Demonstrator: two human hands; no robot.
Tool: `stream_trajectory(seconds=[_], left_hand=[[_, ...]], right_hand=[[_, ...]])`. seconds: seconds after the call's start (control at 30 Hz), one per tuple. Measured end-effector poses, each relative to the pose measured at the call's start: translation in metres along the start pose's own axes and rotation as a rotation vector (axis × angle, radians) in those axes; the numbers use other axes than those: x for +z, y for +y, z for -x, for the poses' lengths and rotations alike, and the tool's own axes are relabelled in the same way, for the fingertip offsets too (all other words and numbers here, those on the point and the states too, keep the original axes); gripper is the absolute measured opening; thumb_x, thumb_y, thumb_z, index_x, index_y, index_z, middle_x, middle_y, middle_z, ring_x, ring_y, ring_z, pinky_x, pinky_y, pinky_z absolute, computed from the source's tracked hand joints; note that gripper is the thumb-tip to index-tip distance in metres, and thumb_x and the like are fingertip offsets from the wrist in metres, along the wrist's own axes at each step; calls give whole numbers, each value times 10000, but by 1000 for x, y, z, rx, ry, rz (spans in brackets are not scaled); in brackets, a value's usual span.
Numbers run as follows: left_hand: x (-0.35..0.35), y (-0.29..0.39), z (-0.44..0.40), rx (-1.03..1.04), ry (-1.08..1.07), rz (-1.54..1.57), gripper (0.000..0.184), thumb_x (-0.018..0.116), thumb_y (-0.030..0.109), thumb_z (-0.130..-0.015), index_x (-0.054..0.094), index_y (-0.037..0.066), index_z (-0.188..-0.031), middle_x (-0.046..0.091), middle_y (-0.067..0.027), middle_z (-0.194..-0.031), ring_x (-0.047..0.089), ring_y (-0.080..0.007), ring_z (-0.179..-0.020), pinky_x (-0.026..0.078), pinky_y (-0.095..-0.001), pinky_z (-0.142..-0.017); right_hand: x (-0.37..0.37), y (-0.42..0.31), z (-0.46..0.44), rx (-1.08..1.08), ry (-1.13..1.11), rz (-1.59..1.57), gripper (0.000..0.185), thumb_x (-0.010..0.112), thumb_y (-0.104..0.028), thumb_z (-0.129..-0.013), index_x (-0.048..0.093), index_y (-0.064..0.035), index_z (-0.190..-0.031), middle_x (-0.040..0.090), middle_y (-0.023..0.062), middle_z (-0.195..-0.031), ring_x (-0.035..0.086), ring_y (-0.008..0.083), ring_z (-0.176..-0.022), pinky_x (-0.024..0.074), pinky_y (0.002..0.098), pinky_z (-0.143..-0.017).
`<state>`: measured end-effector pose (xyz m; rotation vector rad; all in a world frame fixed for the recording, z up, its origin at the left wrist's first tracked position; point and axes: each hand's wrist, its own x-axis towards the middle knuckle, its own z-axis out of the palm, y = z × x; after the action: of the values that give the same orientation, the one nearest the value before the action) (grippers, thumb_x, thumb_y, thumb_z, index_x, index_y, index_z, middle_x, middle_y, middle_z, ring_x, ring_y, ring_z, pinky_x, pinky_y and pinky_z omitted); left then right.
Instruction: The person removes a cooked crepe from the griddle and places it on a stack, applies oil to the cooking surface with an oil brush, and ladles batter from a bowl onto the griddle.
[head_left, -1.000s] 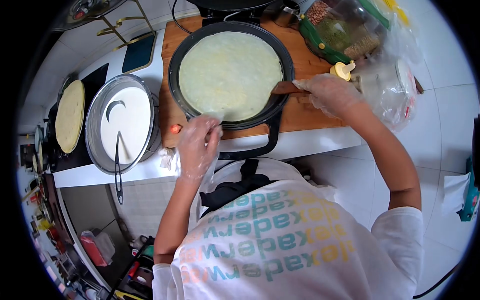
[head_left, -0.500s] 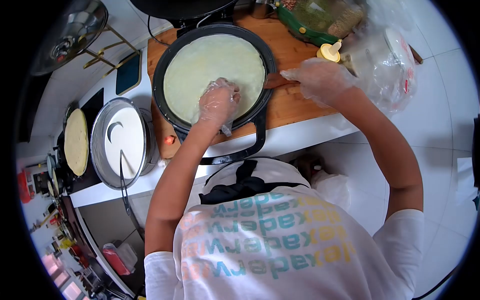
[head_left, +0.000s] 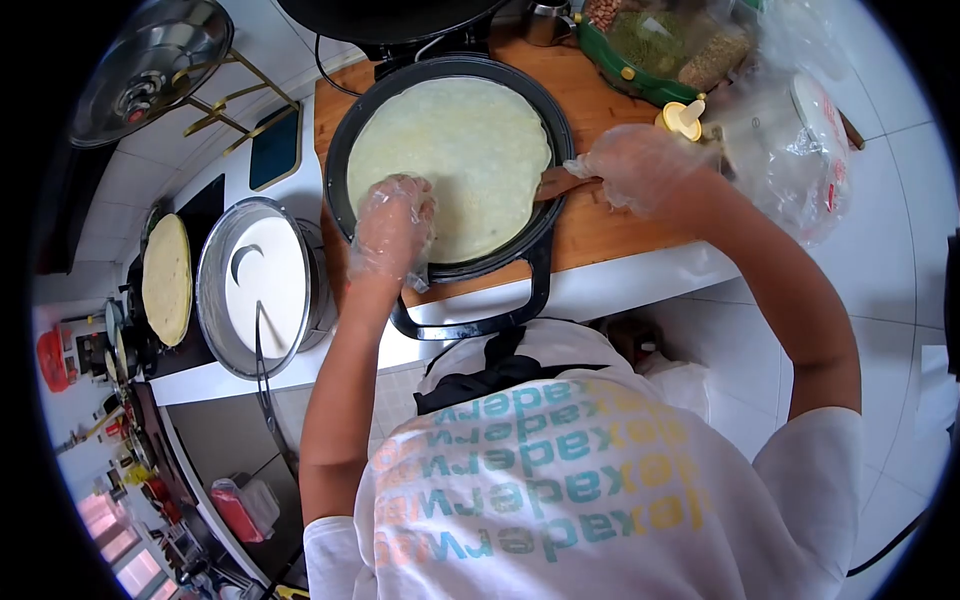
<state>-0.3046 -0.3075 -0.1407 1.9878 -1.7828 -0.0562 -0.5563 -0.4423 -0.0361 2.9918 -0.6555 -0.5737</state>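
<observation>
A pale round pancake (head_left: 455, 150) lies flat in the black round griddle (head_left: 337, 165). My left hand (head_left: 395, 228), in a clear plastic glove, rests over the pancake's lower left edge with its fingers curled; whether they pinch the edge is hidden. My right hand (head_left: 640, 170), also gloved, holds a brown wooden spatula (head_left: 565, 183). The spatula's blade reaches over the griddle's right rim and meets the pancake's right edge.
Left of the griddle stands a metal pot of white batter (head_left: 265, 290) with a ladle (head_left: 262, 370). Farther left, another pancake (head_left: 167, 280) lies on a pan. A green-rimmed container (head_left: 650, 85) and a plastic-wrapped jar (head_left: 780, 150) stand at the right.
My left hand moved from the griddle's front rim onto the pancake, then left to its lower left edge. My right hand still holds the spatula at the right edge. The view has shifted.
</observation>
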Motion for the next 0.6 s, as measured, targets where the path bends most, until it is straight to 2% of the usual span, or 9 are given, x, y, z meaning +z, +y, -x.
stream_trajectory(seconds=[0.07,0.17,0.27,0.37,0.47,0.6], left_hand=[[10,3,3,64,-51,3,192,613,161,-742,613,74,-914,593,-142,-953,540,-310,-932,426,-387,-826],[27,24,3,76,-159,-55,233,618,231,-725,633,80,-902,597,-132,-929,550,-282,-899,430,-380,-806],[38,46,-2,78,-175,9,284,629,318,-709,652,87,-872,599,-122,-914,554,-272,-887,421,-374,-812],[38,67,-16,-34,-377,-75,324,647,372,-678,670,81,-818,597,-126,-898,555,-277,-878,419,-377,-814],[45,73,-23,-19,-386,-140,294,644,359,-677,671,77,-756,596,-132,-891,558,-282,-880,422,-381,-808],[66,65,-28,5,-345,-134,213,603,268,-699,658,68,-748,613,-152,-816,586,-311,-799,453,-385,-755]], right_hand=[[19,6,9,21,84,-83,363,565,-142,-769,560,-115,-1131,591,100,-825,583,264,-817,484,370,-722],[36,5,20,99,68,-183,389,527,-145,-797,506,-135,-1185,569,100,-809,564,263,-806,472,382,-721],[59,10,24,12,302,-233,474,544,-137,-790,468,-212,-1252,540,82,-773,537,252,-758,452,371,-727],[55,10,25,35,229,-256,403,513,-139,-807,489,-145,-1209,569,110,-839,555,278,-806,451,384,-770],[65,17,24,3,253,-345,400,507,-123,-808,491,-137,-1207,576,128,-869,552,290,-838,439,394,-801],[59,15,27,49,203,-430,400,510,-112,-807,493,-132,-1206,580,143,-924,544,299,-901,430,396,-830]])
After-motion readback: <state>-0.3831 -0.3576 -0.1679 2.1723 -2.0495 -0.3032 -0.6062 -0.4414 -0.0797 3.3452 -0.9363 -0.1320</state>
